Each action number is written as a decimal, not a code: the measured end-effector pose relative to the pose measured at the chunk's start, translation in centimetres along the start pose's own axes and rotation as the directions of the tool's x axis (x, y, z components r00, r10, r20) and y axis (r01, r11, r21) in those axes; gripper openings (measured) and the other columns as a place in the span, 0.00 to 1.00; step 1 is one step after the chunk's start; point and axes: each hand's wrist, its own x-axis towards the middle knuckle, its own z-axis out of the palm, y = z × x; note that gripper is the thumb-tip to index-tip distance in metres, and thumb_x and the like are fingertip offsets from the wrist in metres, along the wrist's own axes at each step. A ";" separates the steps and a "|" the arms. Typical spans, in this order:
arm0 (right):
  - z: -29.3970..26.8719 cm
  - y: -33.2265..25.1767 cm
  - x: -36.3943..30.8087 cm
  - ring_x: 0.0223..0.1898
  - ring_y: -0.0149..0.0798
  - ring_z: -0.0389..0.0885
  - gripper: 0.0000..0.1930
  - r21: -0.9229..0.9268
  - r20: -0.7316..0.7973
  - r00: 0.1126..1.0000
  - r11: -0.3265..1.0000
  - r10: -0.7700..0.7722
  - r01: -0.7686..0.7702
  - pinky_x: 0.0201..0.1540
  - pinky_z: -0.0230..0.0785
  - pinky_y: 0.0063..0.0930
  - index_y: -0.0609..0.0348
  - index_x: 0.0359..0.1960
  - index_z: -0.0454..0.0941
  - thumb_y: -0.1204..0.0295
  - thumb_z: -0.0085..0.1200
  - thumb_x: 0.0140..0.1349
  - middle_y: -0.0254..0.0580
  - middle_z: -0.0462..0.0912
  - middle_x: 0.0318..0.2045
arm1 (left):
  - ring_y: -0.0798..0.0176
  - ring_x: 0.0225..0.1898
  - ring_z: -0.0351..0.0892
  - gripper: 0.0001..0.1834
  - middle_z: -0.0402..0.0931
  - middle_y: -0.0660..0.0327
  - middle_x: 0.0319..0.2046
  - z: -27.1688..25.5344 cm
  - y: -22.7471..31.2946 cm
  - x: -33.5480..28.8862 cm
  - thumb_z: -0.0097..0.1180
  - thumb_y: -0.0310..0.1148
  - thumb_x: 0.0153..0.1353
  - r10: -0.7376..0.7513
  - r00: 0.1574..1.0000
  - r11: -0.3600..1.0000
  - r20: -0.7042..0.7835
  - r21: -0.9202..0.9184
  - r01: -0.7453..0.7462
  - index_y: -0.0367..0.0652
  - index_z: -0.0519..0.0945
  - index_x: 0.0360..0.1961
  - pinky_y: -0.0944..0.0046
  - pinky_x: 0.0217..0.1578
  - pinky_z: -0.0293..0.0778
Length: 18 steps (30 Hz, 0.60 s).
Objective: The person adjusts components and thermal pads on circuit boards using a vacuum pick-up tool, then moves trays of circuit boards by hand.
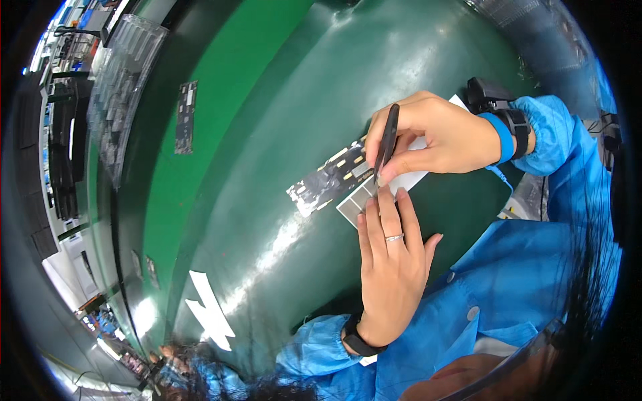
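Tweezers (388, 137) are gripped in the right hand (445, 134), pinched between thumb and fingers, with the tips pointed down at the edge of a sheet (411, 180). Whether the sheet is touched by the tips cannot be told. The left hand (393, 277) is laid palm down, nothing seen in its grasp, with the fingers stretched out and slightly spread; its fingertips are placed at the near edge of the sheet, just below the tweezers.

The sheet, white with grey rectangles at its left end, is set slantwise on the bench (267, 220), partly hidden by the right hand. Just beside it, on the far left side, a dark board (328, 179) is laid at a similar slant, its upper end covered by the right hand's fingers.

Farther left, a second board (185, 119) is rested on a bright green strip (221, 87). White strips (212, 319) are scattered nearer the person, left of the left hand.
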 end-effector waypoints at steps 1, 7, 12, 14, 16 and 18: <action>-0.1 0.4 0.3 0.37 0.33 0.89 0.11 -0.009 0.004 1.000 1.000 0.011 -0.011 0.42 0.83 0.27 0.64 0.46 0.81 0.74 0.67 0.67 0.42 0.88 0.35 | 0.33 0.64 0.68 0.46 0.62 0.37 0.69 -0.1 -0.1 0.3 0.72 0.48 0.57 -0.005 1.000 1.000 0.015 0.015 0.005 0.28 0.70 0.69 0.43 0.64 0.72; -0.4 1.1 0.9 0.36 0.34 0.89 0.11 -0.052 -0.056 0.998 0.999 -0.018 0.015 0.41 0.83 0.27 0.66 0.47 0.80 0.74 0.66 0.67 0.44 0.89 0.35 | 0.35 0.62 0.71 0.47 0.66 0.37 0.67 -0.1 -0.5 1.0 0.73 0.50 0.53 0.016 1.000 0.998 0.022 0.066 -0.017 0.28 0.72 0.67 0.43 0.64 0.73; -0.7 1.3 0.8 0.36 0.35 0.89 0.11 -0.044 -0.053 0.998 0.999 0.029 -0.032 0.40 0.83 0.28 0.65 0.46 0.80 0.72 0.66 0.67 0.44 0.89 0.35 | 0.36 0.63 0.72 0.46 0.66 0.37 0.66 -0.1 -0.5 1.3 0.72 0.51 0.53 0.013 0.999 0.998 0.035 0.060 -0.015 0.30 0.73 0.67 0.42 0.64 0.73; -0.7 1.0 0.9 0.40 0.40 0.90 0.10 -0.033 -0.042 0.993 0.993 0.112 -0.113 0.44 0.86 0.31 0.64 0.44 0.81 0.75 0.68 0.65 0.45 0.88 0.40 | 0.36 0.63 0.72 0.46 0.67 0.37 0.66 -0.2 -0.5 1.3 0.72 0.51 0.53 0.011 0.999 0.998 0.042 0.061 -0.013 0.30 0.73 0.66 0.42 0.64 0.73; -0.7 0.9 1.1 0.39 0.40 0.91 0.10 -0.054 -0.042 0.993 0.992 0.108 -0.110 0.44 0.85 0.30 0.64 0.44 0.82 0.75 0.68 0.65 0.45 0.89 0.40 | 0.36 0.63 0.72 0.46 0.67 0.38 0.67 -0.2 -0.5 1.3 0.73 0.51 0.53 0.008 0.999 0.998 0.046 0.062 -0.011 0.30 0.73 0.66 0.42 0.64 0.73; -0.7 0.9 1.2 0.38 0.40 0.91 0.10 -0.076 -0.041 0.994 0.991 0.103 -0.106 0.43 0.85 0.30 0.64 0.44 0.82 0.74 0.68 0.64 0.45 0.89 0.39 | 0.37 0.62 0.72 0.46 0.67 0.38 0.66 -0.3 -0.5 1.4 0.73 0.52 0.51 0.005 0.999 0.996 0.049 0.084 -0.009 0.31 0.74 0.65 0.43 0.63 0.74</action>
